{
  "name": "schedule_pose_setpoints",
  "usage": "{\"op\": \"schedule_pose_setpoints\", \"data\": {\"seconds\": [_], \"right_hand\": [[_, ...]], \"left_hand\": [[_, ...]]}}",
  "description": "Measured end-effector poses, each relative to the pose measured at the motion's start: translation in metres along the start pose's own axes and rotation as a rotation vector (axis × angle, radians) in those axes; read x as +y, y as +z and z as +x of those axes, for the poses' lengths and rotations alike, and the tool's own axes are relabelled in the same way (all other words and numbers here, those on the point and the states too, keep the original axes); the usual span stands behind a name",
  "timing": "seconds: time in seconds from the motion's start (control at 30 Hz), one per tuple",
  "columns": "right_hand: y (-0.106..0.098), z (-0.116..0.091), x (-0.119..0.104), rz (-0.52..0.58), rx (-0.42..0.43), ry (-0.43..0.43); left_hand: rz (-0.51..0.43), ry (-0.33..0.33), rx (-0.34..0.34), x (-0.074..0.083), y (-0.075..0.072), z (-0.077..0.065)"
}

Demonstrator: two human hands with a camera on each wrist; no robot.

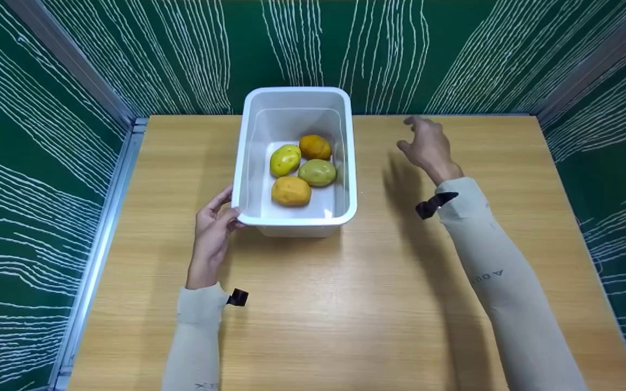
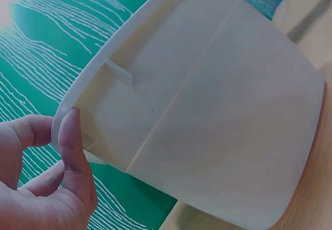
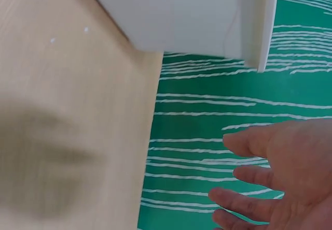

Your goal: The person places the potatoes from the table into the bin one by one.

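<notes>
A deep white plastic bin (image 1: 253, 217) stands near the back of the table. Inside it lie a yellow-green mango (image 1: 285, 160), an orange one, a dull green mango (image 1: 317, 172) and a yellow-orange mango (image 1: 291, 191). My left hand (image 1: 214, 233) pinches the bin's rim at its near left corner; the left wrist view shows the thumb and fingers on either side of the rim (image 2: 65, 103). Over the table right of the bin, my right hand (image 1: 429, 144) is held with fingers loosely spread and nothing in it. In the right wrist view its fingers (image 3: 244, 203) are apart from the bin.
The wooden table (image 1: 302, 315) runs toward me. Green panels with white wavy lines (image 1: 383, 54) close off the back and both sides. A metal frame rail (image 1: 101, 239) follows the left table edge. Dark wrist cameras (image 1: 436, 205) sit on both sleeves.
</notes>
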State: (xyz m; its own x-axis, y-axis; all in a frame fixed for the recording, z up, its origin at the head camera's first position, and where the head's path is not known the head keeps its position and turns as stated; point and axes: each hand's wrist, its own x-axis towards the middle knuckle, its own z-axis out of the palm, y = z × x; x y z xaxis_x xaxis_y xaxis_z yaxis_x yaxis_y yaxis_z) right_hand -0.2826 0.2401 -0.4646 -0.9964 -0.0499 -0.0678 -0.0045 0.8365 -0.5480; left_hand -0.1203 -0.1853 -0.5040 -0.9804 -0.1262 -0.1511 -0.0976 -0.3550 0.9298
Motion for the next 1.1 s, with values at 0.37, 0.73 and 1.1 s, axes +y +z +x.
{"op": "schedule_pose_setpoints", "data": {"seconds": [0.37, 0.73, 1.1], "right_hand": [[0.005, -0.016, 0.037, 0.004, 0.014, -0.001], [0.006, -0.033, 0.064, -0.021, 0.016, 0.007], [0.009, -0.049, 0.085, -0.005, -0.003, 0.022]], "left_hand": [[0.013, -0.013, 0.013, 0.001, 0.0, -0.001], [0.006, -0.011, 0.011, 0.002, 0.001, 0.0], [0.018, -0.032, 0.019, 0.002, 0.0, 0.002]]}}
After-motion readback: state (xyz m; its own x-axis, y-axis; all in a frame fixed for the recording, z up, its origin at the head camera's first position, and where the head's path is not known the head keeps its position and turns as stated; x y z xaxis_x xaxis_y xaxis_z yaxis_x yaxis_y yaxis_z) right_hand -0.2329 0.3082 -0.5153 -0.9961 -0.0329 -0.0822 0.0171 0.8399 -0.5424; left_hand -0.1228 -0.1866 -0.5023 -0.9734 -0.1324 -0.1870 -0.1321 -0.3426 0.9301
